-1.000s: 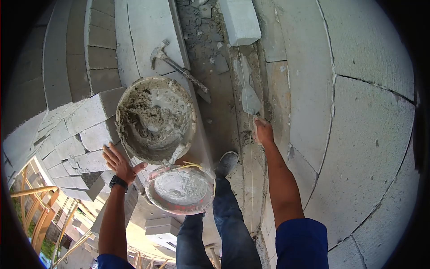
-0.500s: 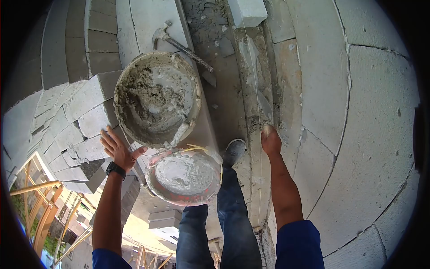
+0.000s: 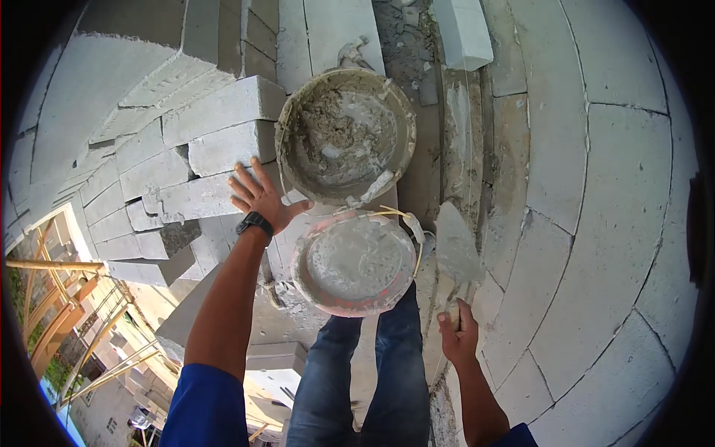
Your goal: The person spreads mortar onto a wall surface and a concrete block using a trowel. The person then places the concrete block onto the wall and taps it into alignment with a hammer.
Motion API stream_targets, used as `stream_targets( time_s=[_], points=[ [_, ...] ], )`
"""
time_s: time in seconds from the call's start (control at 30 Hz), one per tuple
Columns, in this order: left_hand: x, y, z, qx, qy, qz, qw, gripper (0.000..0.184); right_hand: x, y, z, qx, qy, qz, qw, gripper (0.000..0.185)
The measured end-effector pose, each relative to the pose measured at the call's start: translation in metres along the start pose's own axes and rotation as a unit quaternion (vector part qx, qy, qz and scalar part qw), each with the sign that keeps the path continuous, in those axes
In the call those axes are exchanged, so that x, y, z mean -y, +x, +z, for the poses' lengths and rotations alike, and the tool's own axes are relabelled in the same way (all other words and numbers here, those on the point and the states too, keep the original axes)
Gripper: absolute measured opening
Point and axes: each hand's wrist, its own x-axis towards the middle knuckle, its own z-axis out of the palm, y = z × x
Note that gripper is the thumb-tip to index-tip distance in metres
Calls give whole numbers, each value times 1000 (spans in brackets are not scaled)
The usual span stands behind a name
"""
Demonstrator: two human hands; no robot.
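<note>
My left hand [image 3: 261, 200], a watch on its wrist, lies spread against the stacked pale blocks [image 3: 223, 149], left of the buckets. My right hand [image 3: 459, 332] is closed round the handle of a trowel [image 3: 456, 249], whose mortar-smeared blade points up and away from me. A round tub [image 3: 346, 138] holds lumpy grey mortar. Nearer to me stands a bucket [image 3: 356, 262] with wet, pale mix and a yellow-and-white handle. Beyond the trowel runs a strip of mortar [image 3: 460, 127] along the wall course, with a white block [image 3: 463, 33] at its far end.
A hammer [image 3: 354, 54] lies behind the tub, partly hidden by it. The block wall [image 3: 618, 186] rises on the right. Wooden poles [image 3: 67, 276] and an opening are at the lower left. My legs [image 3: 357, 372] are below the bucket.
My right hand has drawn the trowel back toward me, off the mortar strip. The view has shifted, so the tub and bucket appear farther right. My left hand remains spread on the blocks.
</note>
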Motion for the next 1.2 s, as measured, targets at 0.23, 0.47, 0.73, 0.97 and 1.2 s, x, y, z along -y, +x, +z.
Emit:
stream_targets(
  time_s=[0.23,0.47,0.73,0.97,1.2],
  points=[
    [10,1,6,-18,-8,25,1000,163,15,-17,120,116,-162,2,980,44],
    [13,1,9,-32,-16,38,999,161,7,-29,149,181,132,177,958,39],
    [11,2,11,-31,-10,17,999,156,-19,-53,75,215,230,167,934,36],
    [14,8,13,-23,10,6,1000,160,-23,-17,-7,165,321,134,923,31],
    [25,18,30,-72,-1,21,997,164,-114,110,-53,-109,35,-27,993,32]
  ],
)
